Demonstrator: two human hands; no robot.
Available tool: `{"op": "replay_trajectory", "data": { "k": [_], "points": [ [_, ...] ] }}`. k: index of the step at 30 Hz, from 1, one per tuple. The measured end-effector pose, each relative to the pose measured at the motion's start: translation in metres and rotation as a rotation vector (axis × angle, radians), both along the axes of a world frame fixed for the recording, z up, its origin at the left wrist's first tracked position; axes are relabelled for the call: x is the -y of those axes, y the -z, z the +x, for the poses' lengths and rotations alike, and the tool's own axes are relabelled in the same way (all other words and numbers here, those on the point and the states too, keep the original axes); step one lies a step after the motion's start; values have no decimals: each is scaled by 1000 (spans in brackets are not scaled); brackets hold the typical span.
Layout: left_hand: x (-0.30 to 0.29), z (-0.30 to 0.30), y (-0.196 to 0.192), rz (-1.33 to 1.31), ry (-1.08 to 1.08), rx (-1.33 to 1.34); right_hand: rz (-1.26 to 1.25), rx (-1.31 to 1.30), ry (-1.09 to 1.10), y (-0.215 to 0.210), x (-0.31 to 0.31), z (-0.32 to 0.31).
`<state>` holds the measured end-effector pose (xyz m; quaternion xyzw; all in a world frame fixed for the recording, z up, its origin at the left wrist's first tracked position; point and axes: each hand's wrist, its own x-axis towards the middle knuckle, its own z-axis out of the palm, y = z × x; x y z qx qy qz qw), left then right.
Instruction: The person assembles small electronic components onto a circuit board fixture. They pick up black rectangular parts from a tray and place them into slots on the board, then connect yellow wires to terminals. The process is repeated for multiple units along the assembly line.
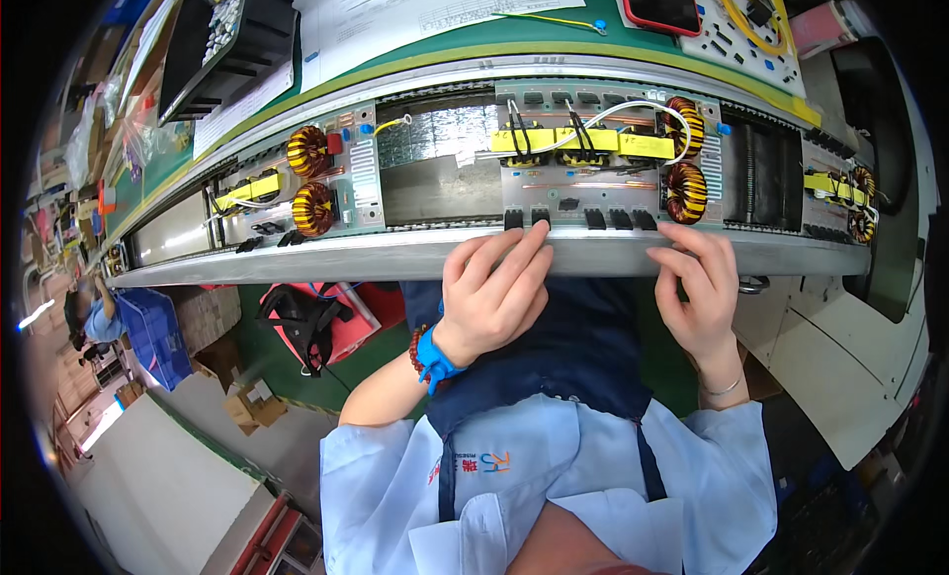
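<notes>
A circuit board [583, 192] lies in the metal conveyor rail [415, 261] in front of me. It carries yellow-taped transformers [524, 140], two copper-wound toroid coils [686, 192] and a looped white wire [633, 107]. Along its near edge stands a row of black components [595, 219]. My left hand [494, 293] reaches over the rail, fingers stretched out, tips at the leftmost black components. At the row's right end is my right hand [700, 283], its fingers loosely bent and apart. Nothing shows held in either hand; exact fingertip contact is hard to make out.
Similar boards sit to the left [346, 170] and right [840, 194] in the rail. Behind it are paper sheets [395, 26], a black bin [232, 51] of small parts, a red-edged phone [660, 3] and a white foam board [761, 66]. A blue crate [153, 333] stands left.
</notes>
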<state>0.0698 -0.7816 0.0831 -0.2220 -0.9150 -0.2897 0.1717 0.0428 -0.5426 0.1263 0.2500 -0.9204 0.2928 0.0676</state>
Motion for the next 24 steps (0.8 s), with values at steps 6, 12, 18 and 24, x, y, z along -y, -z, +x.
{"op": "replay_trajectory", "data": {
  "k": [6,12,18,24],
  "points": [
    [-10,-4,-7,-3,-10,19,-24,-49,60,-6,-14,-6],
    [-22,-21,-16,-32,36,99,-16,-93,123,-12,-22,-17],
    [-23,-10,-11,-23,99,47,-43,-61,53,-13,-17,-22],
    [-30,-13,-18,-31,108,47,-35,14,-122,-12,-4,-21]
  ]
}}
